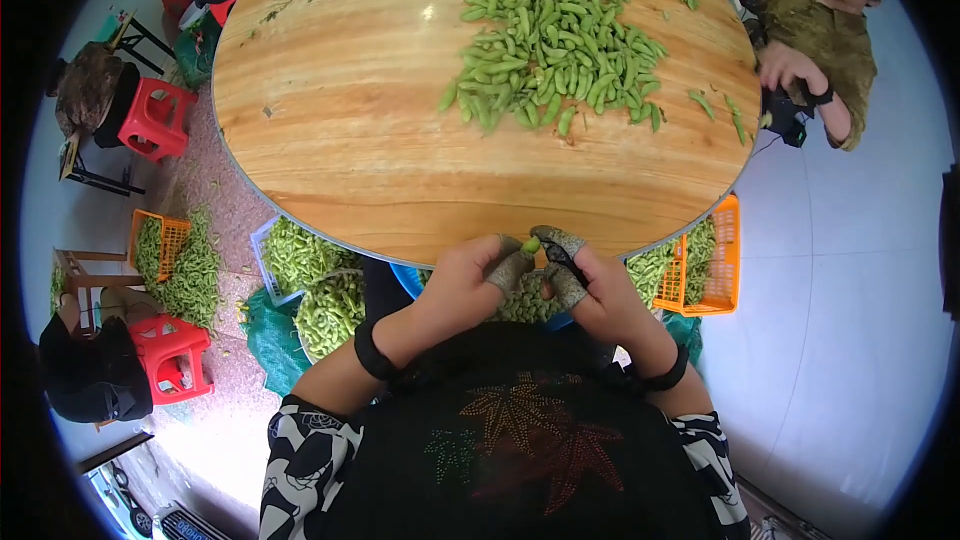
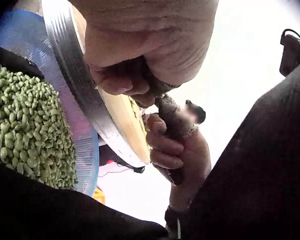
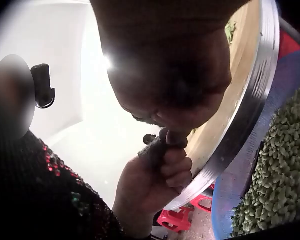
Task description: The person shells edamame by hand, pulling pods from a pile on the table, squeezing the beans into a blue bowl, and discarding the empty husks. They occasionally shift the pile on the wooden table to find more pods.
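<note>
Just off the near edge of the round wooden table (image 1: 330, 180), my two hands meet fingertip to fingertip. My left hand (image 1: 470, 275) pinches a green soybean pod (image 1: 531, 245) between thumb and finger. From the other side my right hand (image 1: 597, 285) grips the same pod, its fingers curled. Greyish, worn covers wrap thumbs and fingers on both hands, and a black band crosses one on the right. Below, a blue mesh basket (image 2: 90, 165) holds many shelled green beans (image 2: 27, 125). Both wrist views show the fingers close together, hiding most of the pod.
A large heap of pods (image 1: 560, 50) covers the table's far middle. Orange crates (image 1: 725, 260) and a white basket (image 1: 262, 240) stand beneath its rim. Across at the right sits another person (image 1: 815, 40). Red stools (image 1: 160, 115) and more pods (image 1: 200, 270) are on the left floor.
</note>
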`<state>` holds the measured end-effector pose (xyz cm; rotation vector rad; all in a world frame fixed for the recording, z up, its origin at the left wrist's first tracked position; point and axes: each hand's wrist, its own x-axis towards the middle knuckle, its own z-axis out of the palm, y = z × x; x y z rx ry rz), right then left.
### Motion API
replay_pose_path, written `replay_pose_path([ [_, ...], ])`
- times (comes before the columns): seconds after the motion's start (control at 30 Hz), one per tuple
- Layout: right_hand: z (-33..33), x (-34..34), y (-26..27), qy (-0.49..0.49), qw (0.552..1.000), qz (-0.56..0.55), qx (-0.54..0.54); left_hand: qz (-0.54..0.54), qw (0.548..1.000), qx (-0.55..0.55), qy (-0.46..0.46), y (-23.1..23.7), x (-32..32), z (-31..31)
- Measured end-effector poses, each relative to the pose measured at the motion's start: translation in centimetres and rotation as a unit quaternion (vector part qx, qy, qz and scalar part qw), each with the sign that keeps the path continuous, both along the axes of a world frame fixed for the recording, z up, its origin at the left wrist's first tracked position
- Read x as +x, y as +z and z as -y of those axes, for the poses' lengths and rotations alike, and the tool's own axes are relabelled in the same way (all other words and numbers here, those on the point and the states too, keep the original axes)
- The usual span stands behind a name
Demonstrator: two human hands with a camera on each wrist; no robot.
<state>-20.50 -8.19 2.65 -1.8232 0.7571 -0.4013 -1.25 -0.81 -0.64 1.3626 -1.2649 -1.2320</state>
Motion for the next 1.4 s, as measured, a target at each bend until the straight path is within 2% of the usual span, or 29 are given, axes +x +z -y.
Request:
replay_pose_path([
  [0.03,0.0,0.0,0.2,-0.001,1.0,0.0,0.0,0.0,1.0,0.0,-0.001,0.2,0.0,0.0],
  [0.1,-0.1,0.0,0.8,-0.005,0.997,-0.018,0.077,0.036,0.999,-0.029,0.005,0.6,0.0,-0.1],
  [0.33,-0.2,0.2,0.7,0.004,0.995,-0.018,0.096,-0.012,1.0,0.021,0.018,0.4,0.0,-0.2],
  [0.37,-0.3,0.3,0.2,-0.008,0.996,-0.014,0.092,0.126,0.989,-0.07,0.021,0.6,0.0,-0.2],
  [0.4,-0.4,0.5,-0.1,-0.021,0.996,-0.01,0.088,0.261,0.952,-0.158,0.023,0.6,0.0,-0.2],
  [0.43,-0.3,0.8,-0.2,-0.022,0.996,-0.011,0.091,0.259,0.953,-0.156,0.021,0.4,0.1,-0.1],
  [0.5,0.1,1.3,-0.2,-0.069,0.929,0.04,0.361,0.359,0.898,-0.252,0.027,-0.3,0.1,-0.1],
  [0.53,0.1,1.3,-0.1,-0.07,0.929,0.04,0.361,0.359,0.898,-0.253,0.027,-0.2,0.0,-0.1],
  [0.57,0.1,1.2,-0.1,-0.068,0.89,0.084,0.442,0.14,0.98,-0.141,0.031,0.0,-0.1,-0.1],
  [0.6,0.1,1.2,0.0,-0.064,0.843,0.127,0.519,-0.088,0.995,-0.019,0.033,0.2,-0.1,-0.2],
  [0.63,-0.1,1.2,-0.2,-0.064,0.842,0.127,0.52,-0.088,0.995,-0.018,0.034,0.4,0.2,-0.1],
  [0.67,-0.4,1.2,-0.6,-0.064,0.838,0.133,0.525,-0.261,0.962,0.079,0.011,0.6,0.8,0.0],
  [0.7,-0.6,1.1,-0.8,-0.065,0.834,0.14,0.529,-0.423,0.889,0.174,-0.011,0.7,1.3,0.0],
  [0.73,-0.6,1.0,-0.8,-0.066,0.834,0.141,0.529,-0.422,0.89,0.174,-0.012,0.4,1.7,0.0],
  [0.8,-0.5,0.5,-0.9,-0.016,0.904,0.11,0.413,-0.507,0.842,0.172,-0.063,-0.3,2.0,0.0],
  [0.83,-0.4,0.7,-0.9,-0.016,0.904,0.11,0.413,-0.506,0.842,0.173,-0.063,-0.2,1.9,0.1],
  [0.9,0.2,1.6,-1.0,-0.078,0.944,0.078,0.31,-0.413,0.883,0.22,-0.039,0.6,1.9,0.2],
  [0.93,0.7,1.8,-1.3,-0.081,0.946,0.083,0.304,-0.409,0.886,0.216,-0.044,0.9,1.8,0.4],
  [1.0,1.5,2.1,-2.3,-0.049,0.98,0.022,0.19,-0.355,0.909,0.216,-0.018,1.0,1.7,0.2],
  [1.03,1.6,2.1,-2.2,-0.055,0.981,0.023,0.185,-0.354,0.91,0.213,-0.025,0.7,1.8,0.1],
  [1.1,1.5,2.2,-1.5,0.002,0.974,0.118,0.193,-0.566,0.785,0.219,-0.124,-0.1,2.3,-0.2],
  [1.13,1.4,2.2,-1.3,0.021,0.966,0.146,0.213,-0.565,0.785,0.219,-0.132,-0.1,2.2,-0.3],
  [1.2,1.2,2.5,-1.3,0.006,0.97,0.142,0.196,-0.617,0.739,0.238,-0.129,0.0,1.9,-0.2],
  [1.23,1.2,2.5,-1.2,-0.004,0.973,0.137,0.184,-0.616,0.739,0.238,-0.134,0.4,1.8,-0.1],
  [1.27,1.3,2.4,-1.3,-0.007,0.974,0.138,0.181,-0.532,0.805,0.249,-0.08,1.1,1.8,0.0],
  [1.3,1.5,2.3,-1.5,0.003,0.992,0.073,0.102,-0.441,0.86,0.256,-0.025,1.6,1.8,0.1],
  [1.33,1.6,2.2,-1.6,0.013,1.0,0.007,0.021,-0.44,0.861,0.253,-0.027,1.6,1.8,0.2],
  [1.37,1.6,2.3,-1.6,0.012,1.0,0.008,0.019,-0.308,0.923,0.23,-0.034,1.5,1.6,0.3],
  [1.4,1.4,2.3,-1.6,0.008,0.999,-0.041,-0.024,-0.169,0.964,0.201,-0.039,1.3,1.6,0.3],
])
